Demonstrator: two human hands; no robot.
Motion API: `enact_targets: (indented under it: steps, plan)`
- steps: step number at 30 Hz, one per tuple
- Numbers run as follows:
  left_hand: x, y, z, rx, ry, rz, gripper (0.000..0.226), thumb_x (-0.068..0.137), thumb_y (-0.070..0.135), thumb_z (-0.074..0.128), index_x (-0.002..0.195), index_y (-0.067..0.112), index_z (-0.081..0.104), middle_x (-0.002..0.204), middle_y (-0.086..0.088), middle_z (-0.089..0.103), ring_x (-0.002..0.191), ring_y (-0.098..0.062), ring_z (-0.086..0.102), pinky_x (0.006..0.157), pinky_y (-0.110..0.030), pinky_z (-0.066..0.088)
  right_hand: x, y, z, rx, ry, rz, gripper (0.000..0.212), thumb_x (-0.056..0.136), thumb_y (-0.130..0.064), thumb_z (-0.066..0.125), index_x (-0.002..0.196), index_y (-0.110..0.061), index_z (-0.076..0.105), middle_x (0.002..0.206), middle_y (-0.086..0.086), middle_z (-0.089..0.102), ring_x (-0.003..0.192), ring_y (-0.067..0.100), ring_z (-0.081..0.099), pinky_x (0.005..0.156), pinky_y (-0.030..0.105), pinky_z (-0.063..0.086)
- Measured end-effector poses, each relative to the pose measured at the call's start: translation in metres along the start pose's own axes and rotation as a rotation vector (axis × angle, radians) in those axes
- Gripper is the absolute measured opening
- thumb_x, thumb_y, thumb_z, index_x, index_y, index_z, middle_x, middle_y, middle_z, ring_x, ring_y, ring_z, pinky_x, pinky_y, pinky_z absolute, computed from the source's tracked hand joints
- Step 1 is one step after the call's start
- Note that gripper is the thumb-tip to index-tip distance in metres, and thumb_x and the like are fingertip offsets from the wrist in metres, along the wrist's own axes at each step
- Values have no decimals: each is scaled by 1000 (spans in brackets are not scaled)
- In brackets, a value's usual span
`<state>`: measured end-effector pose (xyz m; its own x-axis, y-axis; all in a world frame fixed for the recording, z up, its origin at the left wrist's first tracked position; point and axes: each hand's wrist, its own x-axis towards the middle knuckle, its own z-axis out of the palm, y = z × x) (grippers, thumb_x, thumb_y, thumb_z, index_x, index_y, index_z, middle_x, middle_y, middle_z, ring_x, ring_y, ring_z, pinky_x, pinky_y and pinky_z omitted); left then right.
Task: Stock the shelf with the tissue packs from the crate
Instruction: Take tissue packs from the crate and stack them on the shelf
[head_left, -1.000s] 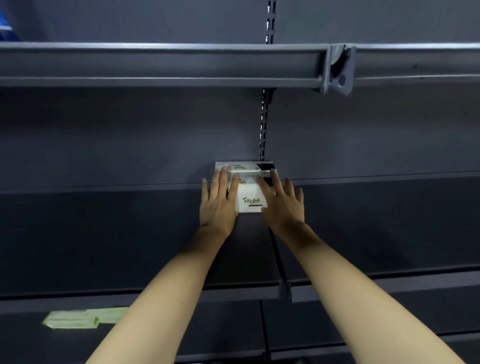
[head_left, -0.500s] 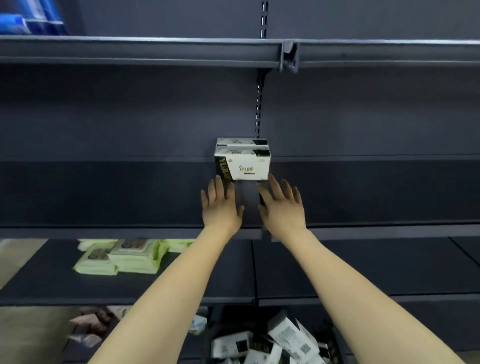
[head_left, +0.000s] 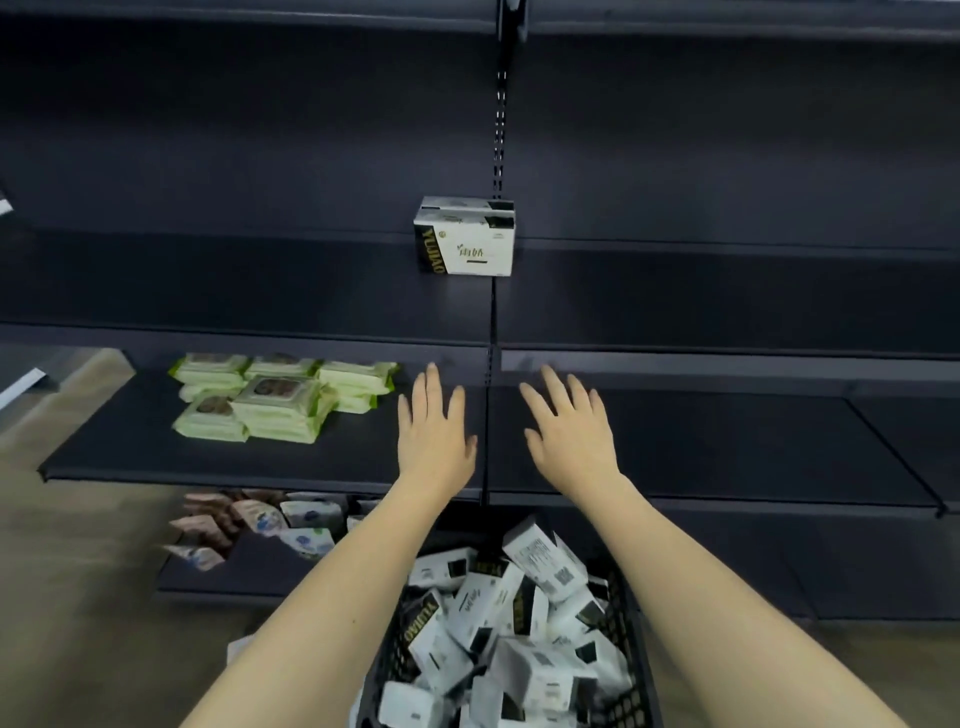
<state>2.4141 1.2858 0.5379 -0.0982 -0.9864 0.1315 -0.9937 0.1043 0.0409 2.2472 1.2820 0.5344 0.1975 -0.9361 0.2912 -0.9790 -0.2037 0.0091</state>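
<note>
Overlapping forearms hiding crate (head_left: 636, 649) rim

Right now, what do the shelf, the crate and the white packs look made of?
Shelf: likely painted metal, matte dark, thin folded edge. Crate: probably black plastic, lattice wall. Packs: seemingly glossy printed plastic film, soft creased corners.

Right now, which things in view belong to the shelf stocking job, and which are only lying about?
Belong to the job:
- white tissue packs on the shelf
- crate full of tissue packs
- both hands, left and right, open and empty

Only lying about:
- green wipe packs on the lower shelf
- small pouches on the bottom shelf
</note>
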Motion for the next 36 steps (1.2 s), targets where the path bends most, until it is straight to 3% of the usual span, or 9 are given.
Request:
enact_targets:
  steps: [6, 10, 14, 16, 25, 32, 36]
  plan:
    - [-40, 18, 44, 12, -140, 5, 65, 97, 35, 42, 150, 14, 10, 156, -19, -13, 144, -33, -8, 115, -47, 2, -47, 13, 31, 8, -148, 1, 59, 89, -26, 58, 144, -17, 37, 153, 13, 25, 136, 40, 29, 108, 52, 26]
    - [-58, 28, 83, 16, -241, 14, 65, 97, 37, 42, 150, 13, 11, 156, -19, -12, 145, -32, -7, 116, -46, 2, -75, 21, 59, 54, -242, 34, 62, 80, -23, 69, 137, -15, 47, 148, 15, 36, 129, 42, 40, 102, 54, 36]
    - [-70, 39, 121, 5, -344, 23, 65, 98, 36, 42, 150, 14, 10, 157, -18, -10, 145, -32, -8, 116, -47, 2, -101, 33, 97, 43, -392, 27, 61, 97, -27, 45, 150, -22, 17, 159, 8, 3, 143, 34, 11, 114, 48, 14]
    - [-74, 44, 138, -4, -390, 21, 66, 97, 36, 44, 150, 14, 11, 157, -17, -9, 145, -32, -7, 116, -46, 3, -112, 38, 113, 52, -453, 41, 61, 98, -29, 41, 151, -24, 11, 159, 6, -3, 144, 32, 5, 115, 46, 10]
    - [-92, 67, 228, -115, -677, -29, 70, 95, 46, 43, 149, 15, 13, 157, -17, -7, 144, -34, -7, 117, -49, 4, -171, 55, 181, 92, -662, 134, 61, 97, -30, 40, 150, -25, 10, 159, 5, -3, 144, 30, 3, 116, 45, 8]
    - [-111, 87, 298, -102, -852, 37, 100, 81, 70, 48, 151, 18, 1, 157, -13, -12, 144, -34, -10, 117, -45, 1, -227, 66, 243, 140, -809, 248, 63, 93, -17, 43, 149, -24, 16, 159, 6, 0, 144, 33, 2, 115, 47, 7]
    - [-119, 95, 321, -73, -908, 80, 114, 69, 78, 55, 151, 22, -1, 158, -12, -10, 144, -37, -6, 116, -47, 4, -244, 66, 267, 147, -872, 274, 67, 92, -20, 46, 149, -27, 12, 158, 3, -2, 143, 32, 1, 115, 46, 6]
